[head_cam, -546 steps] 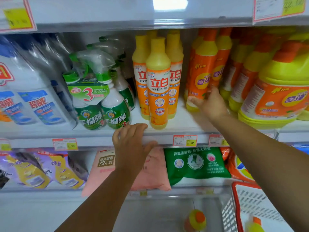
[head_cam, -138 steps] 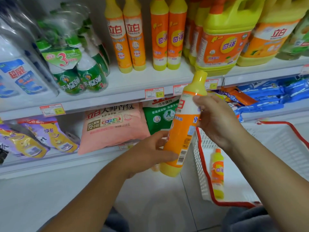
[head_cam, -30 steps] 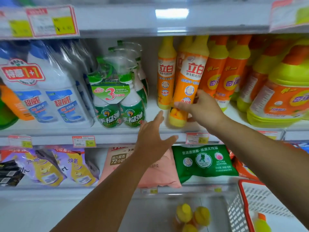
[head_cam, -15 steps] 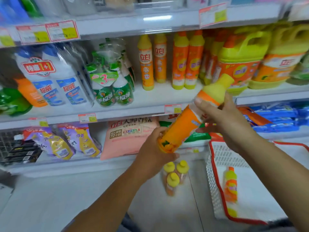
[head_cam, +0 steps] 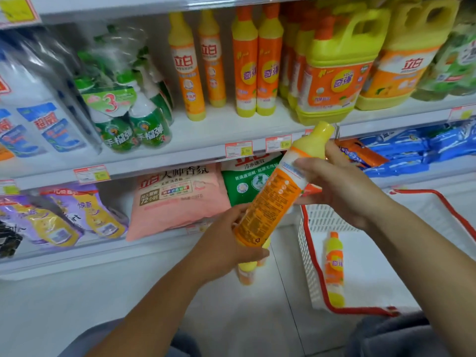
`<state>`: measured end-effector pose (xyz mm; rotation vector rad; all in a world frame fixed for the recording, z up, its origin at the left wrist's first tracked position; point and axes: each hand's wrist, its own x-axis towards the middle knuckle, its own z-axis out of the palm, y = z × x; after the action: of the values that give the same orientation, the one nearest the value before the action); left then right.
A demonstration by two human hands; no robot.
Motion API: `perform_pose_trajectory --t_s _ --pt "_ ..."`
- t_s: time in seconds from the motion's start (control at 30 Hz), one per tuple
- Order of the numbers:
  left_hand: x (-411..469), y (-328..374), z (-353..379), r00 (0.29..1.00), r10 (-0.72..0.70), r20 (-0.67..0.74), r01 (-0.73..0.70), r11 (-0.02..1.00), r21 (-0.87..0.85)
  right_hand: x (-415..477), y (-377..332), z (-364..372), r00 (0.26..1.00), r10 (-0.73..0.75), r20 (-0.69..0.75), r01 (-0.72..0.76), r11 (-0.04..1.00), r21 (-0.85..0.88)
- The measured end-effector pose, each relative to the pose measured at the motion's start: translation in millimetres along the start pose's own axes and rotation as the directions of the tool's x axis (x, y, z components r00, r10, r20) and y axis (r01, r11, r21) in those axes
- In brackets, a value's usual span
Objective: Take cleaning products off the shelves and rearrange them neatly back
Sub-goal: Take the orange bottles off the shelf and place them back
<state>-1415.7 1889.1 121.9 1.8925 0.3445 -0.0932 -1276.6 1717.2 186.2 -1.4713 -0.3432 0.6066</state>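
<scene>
An orange dish-soap bottle [head_cam: 273, 199] with a yellow cap is tilted in front of the shelves, its back label towards me. My left hand [head_cam: 226, 248] grips its base from below. My right hand [head_cam: 342, 186] holds its upper part, fingers curled round the neck. On the middle shelf [head_cam: 201, 148] stand two more bottles of that kind [head_cam: 190, 70] and two orange ones [head_cam: 255, 65] beside them. Bottles on the floor [head_cam: 247, 274] show just under my left hand. A small yellow-orange bottle [head_cam: 334, 269] lies in the white basket [head_cam: 309, 253] at the right.
Green spray bottles [head_cam: 128, 117] and white-blue bottles [head_cam: 38, 117] fill the shelf's left part; big yellow jugs [head_cam: 340, 65] stand at the right. Below lie a pink bag [head_cam: 175, 199], a green bag [head_cam: 247, 181], purple pouches [head_cam: 69, 215] and blue packs [head_cam: 412, 150].
One second ago my right hand gripped the bottle on the shelf. Both hands now hold it lower, off the shelf, turned back label up. The view has dropped a little.
</scene>
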Motion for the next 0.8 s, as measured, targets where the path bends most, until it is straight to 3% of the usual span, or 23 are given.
perform_pose_trajectory --t_s 0.1,0.2,0.3,0.4,0.57,0.8 --pt "-1 -2 14 0.997 0.047 -0.065 -0.043 0.997 0.070 2 5 3 0.994 -0.026 -0.109 0.018 0.997 -0.071" --pt "-2 -5 14 1.000 0.014 -0.018 -0.015 0.998 -0.053 3 5 0 0.981 -0.043 -0.189 0.050 0.998 0.033" --pt "-3 -3 7 0.992 -0.042 0.118 0.062 0.983 -0.173 3 2 -5 0.983 -0.037 -0.179 0.064 0.987 0.144" --pt "-5 -2 9 0.998 -0.039 0.044 0.045 0.984 -0.172 5 2 -8 0.993 -0.020 -0.120 0.047 0.973 0.226" --pt "-7 -3 11 0.992 0.034 -0.118 -0.027 0.998 0.058 5 8 -9 0.995 0.019 -0.098 -0.025 0.998 -0.058" --pt "0 -6 -3 0.984 -0.142 0.110 0.157 0.977 -0.143 10 16 -7 0.998 0.028 -0.064 -0.013 0.974 0.225"
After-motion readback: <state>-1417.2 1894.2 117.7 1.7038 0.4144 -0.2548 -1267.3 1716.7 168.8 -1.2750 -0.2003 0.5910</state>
